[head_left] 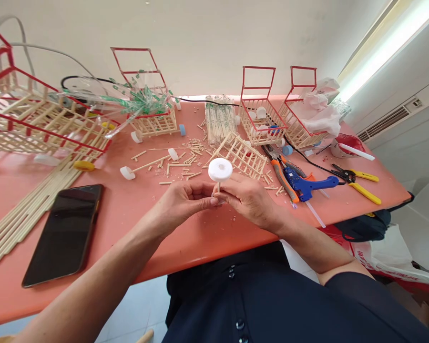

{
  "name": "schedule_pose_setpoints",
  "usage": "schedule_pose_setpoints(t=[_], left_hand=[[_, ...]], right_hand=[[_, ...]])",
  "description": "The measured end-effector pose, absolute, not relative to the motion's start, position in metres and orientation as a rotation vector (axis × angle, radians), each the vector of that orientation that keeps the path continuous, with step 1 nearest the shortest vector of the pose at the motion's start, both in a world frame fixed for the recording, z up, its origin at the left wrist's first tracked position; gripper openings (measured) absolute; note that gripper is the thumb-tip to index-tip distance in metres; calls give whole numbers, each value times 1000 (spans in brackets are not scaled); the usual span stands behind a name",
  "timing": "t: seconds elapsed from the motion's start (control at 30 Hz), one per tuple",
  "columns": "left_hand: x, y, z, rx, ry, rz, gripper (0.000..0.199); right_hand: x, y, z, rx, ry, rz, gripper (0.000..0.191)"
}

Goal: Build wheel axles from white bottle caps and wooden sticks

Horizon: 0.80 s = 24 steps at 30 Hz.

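In front of me, a white bottle cap [220, 169] sits on the upper end of a short wooden stick [219, 186], which stands roughly upright. My right hand [252, 197] pinches the stick below the cap between thumb and fingers. My left hand [186, 202] is closed at the stick's lower end, its thumb tip close to the right thumb. Something whitish shows between the fingers there, mostly hidden. Just behind the hands, a wooden stick lattice [241, 155] lies tilted on the table. Another stick axle [150, 164] with white caps on its ends rests to the left.
Stick carts with red handles stand along the wall, including one with white caps [259, 121]. Cut stick pieces [188, 162] litter the pink table [186, 243]. A blue glue gun [305, 183], pliers [285, 178] and yellow-handled wire strippers [361, 183] lie right; a phone [66, 233] and long sticks [32, 205] left.
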<state>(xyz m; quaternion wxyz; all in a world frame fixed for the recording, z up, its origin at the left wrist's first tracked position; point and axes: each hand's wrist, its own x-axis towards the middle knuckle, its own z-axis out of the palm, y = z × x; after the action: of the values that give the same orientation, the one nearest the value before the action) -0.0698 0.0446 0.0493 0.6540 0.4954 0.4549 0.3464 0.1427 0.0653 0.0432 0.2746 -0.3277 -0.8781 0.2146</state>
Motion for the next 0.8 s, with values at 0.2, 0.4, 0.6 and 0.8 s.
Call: schedule_pose_setpoints(t=[0.2, 0.4, 0.6, 0.8], left_hand=[[-70, 45, 47, 1220, 1024, 779, 45], [-88, 44, 64, 1473, 1386, 1109, 41], [-107, 48, 90, 1172, 1234, 1903, 11], [-89, 47, 62, 1344, 1172, 1187, 33]], right_hand=[[143, 66, 42, -865, -2351, 561, 20], [150, 70, 58, -794, -2134, 532, 19], [158, 74, 69, -852, -1931, 357, 26], [153, 73, 64, -835, -2056, 398, 26]])
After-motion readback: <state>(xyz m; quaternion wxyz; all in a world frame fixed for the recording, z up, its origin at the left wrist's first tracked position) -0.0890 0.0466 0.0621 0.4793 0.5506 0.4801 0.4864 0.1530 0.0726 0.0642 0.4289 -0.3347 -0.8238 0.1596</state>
